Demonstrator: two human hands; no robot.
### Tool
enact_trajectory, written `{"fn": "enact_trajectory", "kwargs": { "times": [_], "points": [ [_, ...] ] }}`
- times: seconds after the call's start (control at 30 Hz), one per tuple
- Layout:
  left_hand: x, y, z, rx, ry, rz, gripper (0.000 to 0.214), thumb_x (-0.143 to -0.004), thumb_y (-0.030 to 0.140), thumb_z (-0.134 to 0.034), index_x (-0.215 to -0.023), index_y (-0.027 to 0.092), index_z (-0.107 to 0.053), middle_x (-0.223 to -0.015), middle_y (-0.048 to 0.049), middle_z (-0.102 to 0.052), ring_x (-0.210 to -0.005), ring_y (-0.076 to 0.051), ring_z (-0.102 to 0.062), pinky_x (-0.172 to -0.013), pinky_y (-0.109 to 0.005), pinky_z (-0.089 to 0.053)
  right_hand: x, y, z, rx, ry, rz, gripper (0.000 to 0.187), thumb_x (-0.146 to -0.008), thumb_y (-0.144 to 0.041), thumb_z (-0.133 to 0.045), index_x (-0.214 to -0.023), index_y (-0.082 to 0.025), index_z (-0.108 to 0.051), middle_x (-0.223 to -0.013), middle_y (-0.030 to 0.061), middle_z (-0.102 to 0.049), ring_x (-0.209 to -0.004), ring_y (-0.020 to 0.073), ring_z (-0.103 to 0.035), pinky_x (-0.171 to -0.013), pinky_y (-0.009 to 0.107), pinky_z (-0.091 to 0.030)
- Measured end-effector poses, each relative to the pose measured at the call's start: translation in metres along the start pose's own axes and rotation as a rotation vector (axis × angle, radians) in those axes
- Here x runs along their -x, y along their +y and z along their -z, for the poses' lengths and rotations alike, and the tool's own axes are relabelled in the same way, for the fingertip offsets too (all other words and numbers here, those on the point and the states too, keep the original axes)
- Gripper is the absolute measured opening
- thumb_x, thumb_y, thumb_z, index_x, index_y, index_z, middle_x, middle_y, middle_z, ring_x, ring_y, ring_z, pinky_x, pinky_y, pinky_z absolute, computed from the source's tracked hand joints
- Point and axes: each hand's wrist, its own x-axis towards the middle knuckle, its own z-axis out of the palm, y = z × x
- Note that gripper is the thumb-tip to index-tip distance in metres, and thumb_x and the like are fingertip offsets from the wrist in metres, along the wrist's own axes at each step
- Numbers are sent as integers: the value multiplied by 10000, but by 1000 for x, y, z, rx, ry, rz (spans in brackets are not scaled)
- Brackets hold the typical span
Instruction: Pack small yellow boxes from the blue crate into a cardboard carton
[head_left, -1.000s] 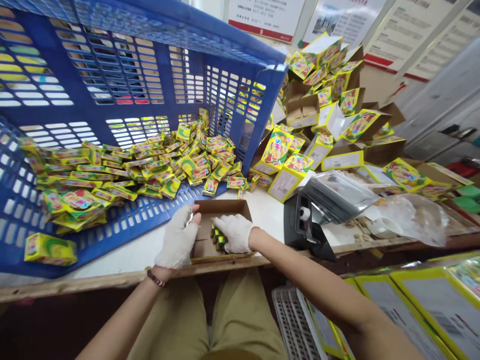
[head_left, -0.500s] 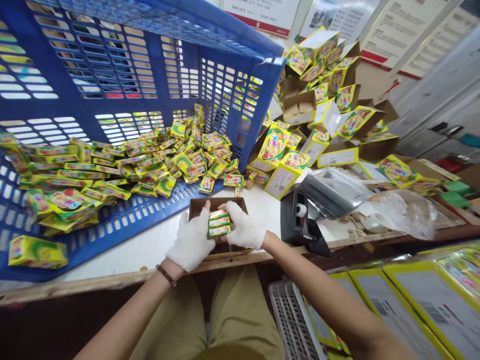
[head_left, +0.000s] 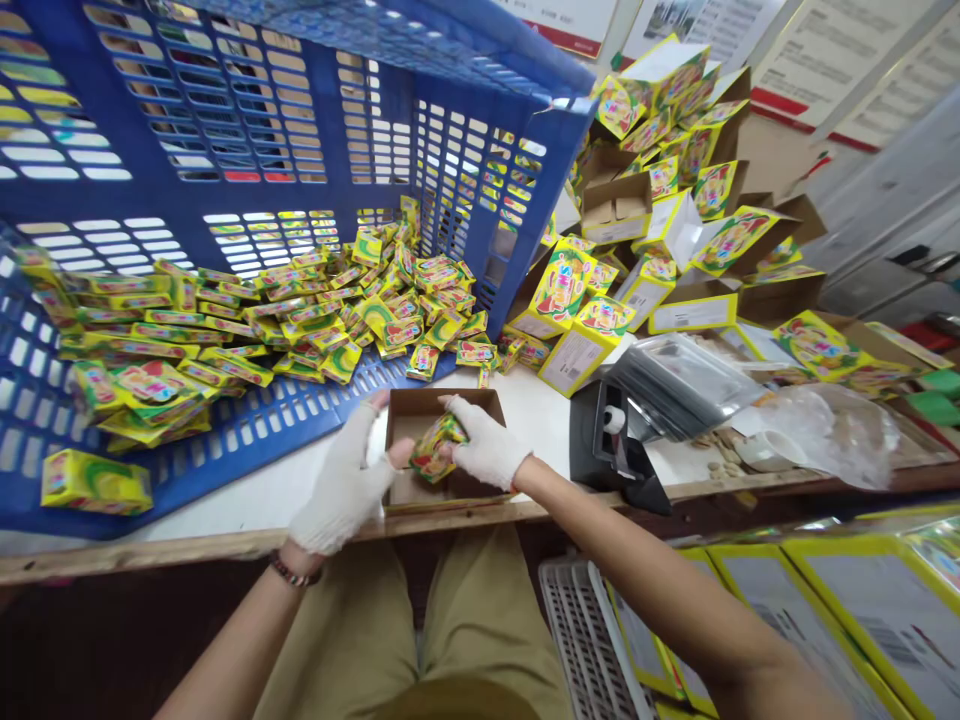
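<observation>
White knit gloves cover both hands. The right hand (head_left: pixel 487 452) is closed around a small stack of yellow-green packets (head_left: pixel 437 447), gripping its upper end and holding it tilted just above the open brown box (head_left: pixel 480 405). The left hand (head_left: pixel 341 495) is mostly open. Its thumb touches the stack's lower end, and its fingers stretch toward the box's far left corner. The box sits at the near edge of the white worktop (head_left: pixel 247 505), lower centre. Just behind it, filling the upper left, a blue crate (head_left: pixel 360 130) lies tipped on its side with a heap (head_left: pixel 300 320) of like packets inside. Yellow cartons (head_left: pixel 585 340) are stacked at upper right. A black device (head_left: pixel 611 455) stands right of the box.
</observation>
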Motion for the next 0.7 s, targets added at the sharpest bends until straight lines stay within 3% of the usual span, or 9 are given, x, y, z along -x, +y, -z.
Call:
{"fn": "enact_trajectory", "kwargs": {
  "times": [0.1,0.2,0.37,0.47,0.6,0.7],
  "points": [
    [19,-18,-11,284,208,249,615,-877,536,-562,-1407,237,-477,-1533,-83,-427,-1440,-279,-353,-1216,-416,-248,-3,1,-14,-293,-68,-273,551,-824,-328,-616,-1338,-172,-496,-1071,80,-669,-961,211,-632,-857,329,-493],
    [38,-30,-31,294,239,354,627,-896,576,-490,-1407,213,-489,-1544,-71,-418,-1447,-243,-342,-1232,-377,-213,-4,-5,-25,-169,-264,-448,447,-811,-379,-603,-1178,-123,-610,-1098,130,-689,-990,249,-638,-842,322,-484],
    [43,-30,-38,231,239,382,632,-885,556,-454,-1372,160,-528,-1514,-97,-458,-1425,-236,-378,-1230,-362,-218,-5,-8,-14,157,-504,-325,536,-731,-389,-666,-1215,-164,-622,-1182,138,-682,-1049,300,-641,-837,332,-480],
    [37,-29,-38,260,253,415,633,-860,546,-476,-1352,155,-543,-1507,-110,-465,-1420,-246,-387,-1230,-381,-220,-6,-10,-8,223,-550,-251,514,-803,-445,-589,-1241,-177,-609,-1187,142,-677,-1062,306,-645,-866,353,-480],
    [38,-33,-44,360,254,465,602,-842,551,-501,-1313,182,-565,-1503,-104,-471,-1418,-246,-393,-1220,-406,-245,-8,-15,-15,329,-572,-234,487,-917,-490,-402,-1201,-172,-637,-1294,210,-584,-1111,372,-624,-913,464,-462],
    [33,-37,-42,356,251,480,539,-842,587,-487,-1192,203,-631,-1377,-113,-587,-1322,-268,-503,-1138,-427,-384,-8,-15,-23,323,-540,-256,501,-940,-491,-342,-1237,-194,-614,-1339,209,-534,-1123,387,-621,-909,493,-462]
  ]
}}
